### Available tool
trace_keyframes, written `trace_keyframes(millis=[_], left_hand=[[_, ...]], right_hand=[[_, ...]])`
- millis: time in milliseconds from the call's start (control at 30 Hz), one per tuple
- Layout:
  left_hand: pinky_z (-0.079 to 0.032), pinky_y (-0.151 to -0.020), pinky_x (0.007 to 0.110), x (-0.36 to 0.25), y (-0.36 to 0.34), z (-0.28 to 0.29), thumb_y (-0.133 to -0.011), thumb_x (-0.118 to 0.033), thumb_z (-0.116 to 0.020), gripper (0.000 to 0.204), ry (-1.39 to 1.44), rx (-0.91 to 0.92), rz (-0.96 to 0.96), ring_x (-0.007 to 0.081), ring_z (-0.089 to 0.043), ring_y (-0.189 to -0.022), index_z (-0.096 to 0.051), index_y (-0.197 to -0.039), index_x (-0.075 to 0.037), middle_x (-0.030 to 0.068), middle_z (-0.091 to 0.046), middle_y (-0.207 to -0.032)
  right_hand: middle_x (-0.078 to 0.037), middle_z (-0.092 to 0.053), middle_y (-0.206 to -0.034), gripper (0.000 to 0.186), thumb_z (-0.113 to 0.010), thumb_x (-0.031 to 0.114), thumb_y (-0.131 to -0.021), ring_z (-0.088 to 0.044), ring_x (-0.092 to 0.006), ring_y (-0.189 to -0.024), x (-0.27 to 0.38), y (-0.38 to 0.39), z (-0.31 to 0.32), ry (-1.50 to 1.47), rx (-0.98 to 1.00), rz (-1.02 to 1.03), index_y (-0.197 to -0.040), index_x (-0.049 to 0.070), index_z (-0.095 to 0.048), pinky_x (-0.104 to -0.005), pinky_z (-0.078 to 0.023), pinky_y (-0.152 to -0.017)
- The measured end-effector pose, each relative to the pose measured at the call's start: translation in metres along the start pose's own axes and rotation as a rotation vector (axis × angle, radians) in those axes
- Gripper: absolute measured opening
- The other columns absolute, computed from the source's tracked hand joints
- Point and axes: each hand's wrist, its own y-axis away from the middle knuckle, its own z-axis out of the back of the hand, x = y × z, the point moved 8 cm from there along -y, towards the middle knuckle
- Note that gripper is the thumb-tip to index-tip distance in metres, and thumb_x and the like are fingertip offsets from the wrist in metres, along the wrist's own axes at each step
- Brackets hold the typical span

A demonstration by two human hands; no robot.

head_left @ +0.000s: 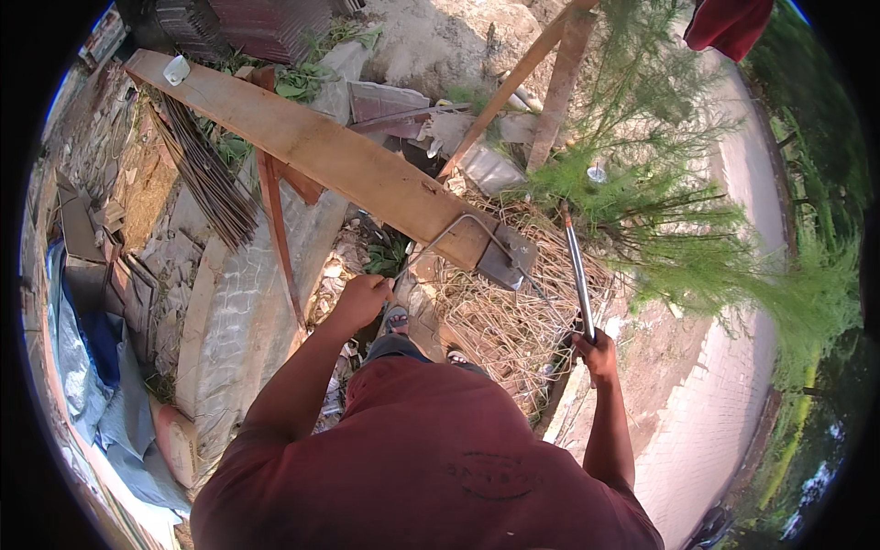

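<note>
Your left hand (360, 301) closed around end of thin steel rod (449, 234), below edge of long wooden plank (312, 147). Rod runs up from your grip, bends across plank's near end beside small metal plate (506, 258). Your right hand (597, 353) wraps fist around lower end of metal pipe (577, 270); pipe stands nearly upright, upper end near green shrub (660, 211). Heap of bent wire stirrups (504, 321) lies on ground between both hands. Bundle of rebar (206, 170) rests left of plank. Your sandalled feet (396, 321) visible under plank end.

Thin steel rod (458, 227) bent over plank end; metal pipe (577, 275) upright
</note>
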Motion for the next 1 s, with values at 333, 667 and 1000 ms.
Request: trace_keyframes(millis=[333,667,1000], left_hand=[[-0.040,-0.052,0.033,0.004,-0.007,0.001,-0.091,-0.026,-0.052,0.034,-0.022,0.049,0.078,0.0165,-0.050,-0.051,-0.059,-0.072,0.001,0.0085,-0.053,-0.057],[-0.040,-0.056,0.034,-0.001,-0.006,0.006,-0.089,-0.025,-0.055,0.033,-0.053,-0.013,0.131,0.0179,-0.052,-0.056,-0.059,-0.073,0.003,0.0115,-0.057,-0.062],[-0.042,-0.063,0.035,-0.004,-0.002,0.007,-0.085,-0.027,-0.058,0.031,-0.107,-0.047,0.122,0.0217,-0.054,-0.062,-0.060,-0.075,0.003,0.0132,-0.059,-0.066]], right_hand=[[0.000,-0.046,-0.055,0.024,-0.068,0.022,-0.080,-0.042,-0.0100,-0.053,0.032,0.014,0.006,0.002,-0.087,0.100,-0.070,0.004,-0.055,-0.0307,-0.035,-0.049],[-0.014,-0.058,-0.062,0.022,-0.067,0.026,-0.070,-0.058,-0.0345,-0.057,0.066,-0.061,0.086,0.843,0.005,0.546,-0.063,0.008,-0.056,-0.0403,-0.045,-0.052],[-0.009,-0.057,-0.066,0.018,-0.068,0.020,-0.062,-0.058,-0.0302,-0.069,0.111,-0.206,0.073,1.021,0.071,0.994,-0.064,0.010,-0.054,-0.0406,-0.047,-0.062]])
